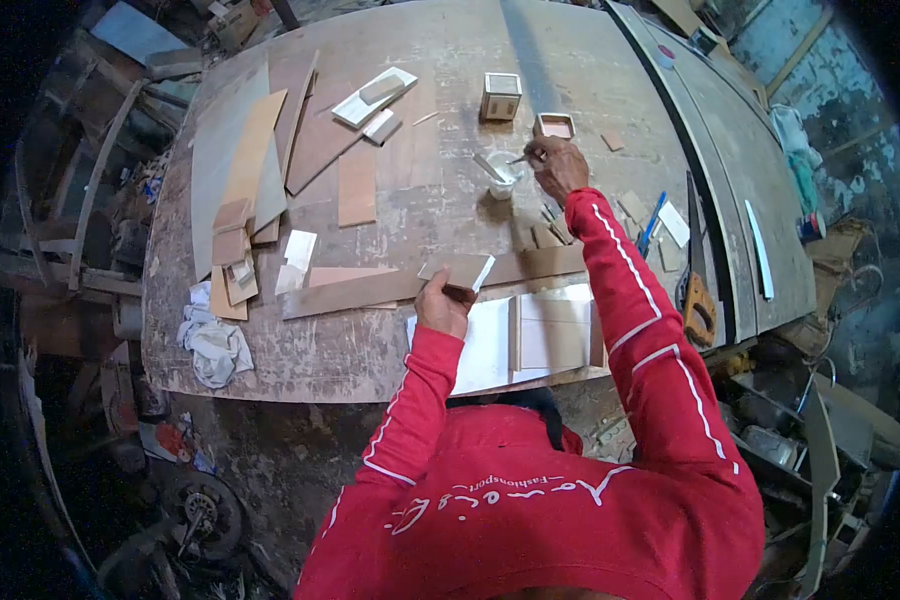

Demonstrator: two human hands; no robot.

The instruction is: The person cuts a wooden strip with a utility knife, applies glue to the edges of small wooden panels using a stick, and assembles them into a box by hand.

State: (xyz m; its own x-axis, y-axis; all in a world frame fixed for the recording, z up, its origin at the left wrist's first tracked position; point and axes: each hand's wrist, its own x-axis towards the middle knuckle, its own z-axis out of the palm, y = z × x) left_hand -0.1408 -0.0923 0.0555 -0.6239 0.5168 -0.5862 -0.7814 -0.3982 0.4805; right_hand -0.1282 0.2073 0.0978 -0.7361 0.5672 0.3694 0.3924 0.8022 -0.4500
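Observation:
My left hand (443,309) grips a small flat wooden board (457,271) with a pale edge, over a long wooden strip (360,291). My right hand (558,166) is closed, pinching a thin stick-like tool (516,161) whose kind I cannot make out. The tool's tip points toward a small plastic cup (502,184) of white stuff, where another flat stick (487,166) leans. Just beyond my right hand stands an open wooden box (554,125). A second small wooden box (501,97) with panelled sides is to its left.
Board pieces (357,187) and long planks (253,150) lie at left, with a crumpled white cloth (215,345) on the near left corner. A handsaw (700,309) and a blue pen-like item (653,222) are at right. White sheets (485,345) lie by the table's front edge.

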